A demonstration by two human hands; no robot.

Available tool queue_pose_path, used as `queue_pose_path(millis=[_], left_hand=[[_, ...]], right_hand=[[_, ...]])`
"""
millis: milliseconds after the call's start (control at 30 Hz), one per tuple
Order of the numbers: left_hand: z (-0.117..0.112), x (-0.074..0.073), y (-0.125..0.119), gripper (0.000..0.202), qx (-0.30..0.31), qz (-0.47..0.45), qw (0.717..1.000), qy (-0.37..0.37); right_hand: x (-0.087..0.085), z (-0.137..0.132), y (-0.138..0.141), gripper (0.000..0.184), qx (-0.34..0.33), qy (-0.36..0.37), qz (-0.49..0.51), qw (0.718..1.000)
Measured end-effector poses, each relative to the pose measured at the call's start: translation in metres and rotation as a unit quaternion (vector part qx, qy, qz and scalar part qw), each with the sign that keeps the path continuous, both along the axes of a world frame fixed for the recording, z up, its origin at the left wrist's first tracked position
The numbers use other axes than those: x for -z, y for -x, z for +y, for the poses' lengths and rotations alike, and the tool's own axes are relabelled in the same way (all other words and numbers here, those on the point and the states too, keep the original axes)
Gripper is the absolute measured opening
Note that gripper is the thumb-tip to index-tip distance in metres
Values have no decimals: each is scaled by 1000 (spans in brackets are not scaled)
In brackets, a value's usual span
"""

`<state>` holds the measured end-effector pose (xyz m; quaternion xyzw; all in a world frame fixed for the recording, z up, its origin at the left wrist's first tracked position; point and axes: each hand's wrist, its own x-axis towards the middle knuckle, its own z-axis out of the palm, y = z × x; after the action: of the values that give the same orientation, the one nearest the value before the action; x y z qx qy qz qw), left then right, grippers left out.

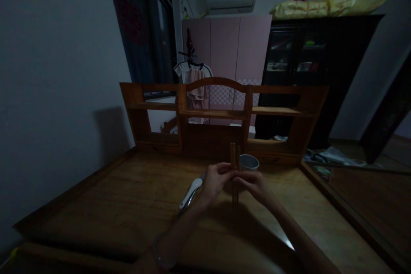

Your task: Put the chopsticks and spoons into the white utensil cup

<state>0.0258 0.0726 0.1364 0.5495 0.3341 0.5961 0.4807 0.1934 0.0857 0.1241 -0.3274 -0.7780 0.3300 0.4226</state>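
Observation:
Both my hands meet over the middle of a wooden table [105, 205]. They hold a pair of wooden chopsticks [233, 156] upright, the lower tips resting on the tabletop. My left hand [215, 180] has its fingers closed round the sticks from the left. My right hand [255, 184] pinches them from the right. A white cup [249, 162] stands just behind my right hand. A white spoon [191, 192] lies on the table beside my left wrist, with a dark utensil under it.
A wooden shelf unit [224, 113] stands along the table's far edge. A raised wooden rim [346, 212] borders the table on the right. Behind are a pink wardrobe [237, 51], a dark cabinet [321, 60], a clothes stand and a bare wall on the left.

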Motion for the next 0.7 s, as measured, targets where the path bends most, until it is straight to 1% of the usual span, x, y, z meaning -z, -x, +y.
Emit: queue_pose_path(millis=[100, 167, 200, 267, 333, 400, 467, 533, 633, 700], left_hand=[[1, -2, 13, 32, -21, -21, 1000, 6], [2, -8, 29, 33, -47, -46, 998, 11], [2, -13, 40, 34, -63, -56, 996, 11], [2, -25, 64, 36, -84, -50, 995, 9], [-1, -39, 87, 38, -85, -32, 996, 12], [-4, -50, 105, 39, -86, -23, 996, 14], [-8, -57, 114, 39, -86, -18, 996, 12], [-12, -59, 117, 39, -82, -16, 996, 12], [-18, -59, 116, 37, -76, -21, 997, 25], [-20, -58, 115, 36, -67, -27, 997, 34]], right_hand=[[5, -5, 14, 28, 32, -37, 34, 998], [10, -5, 25, 29, 68, -38, 62, 995], [14, -3, 30, 30, 85, -5, 80, 993], [24, 2, 40, 32, 96, 121, 107, 982], [36, 11, 51, 34, 79, 250, 111, 959], [47, 18, 64, 31, 55, 320, 96, 941], [55, 23, 76, 26, 36, 351, 91, 931], [59, 25, 88, 22, 22, 370, 102, 923], [59, 22, 102, 31, 0, 365, 126, 922], [58, 18, 111, 38, -27, 354, 135, 925]])
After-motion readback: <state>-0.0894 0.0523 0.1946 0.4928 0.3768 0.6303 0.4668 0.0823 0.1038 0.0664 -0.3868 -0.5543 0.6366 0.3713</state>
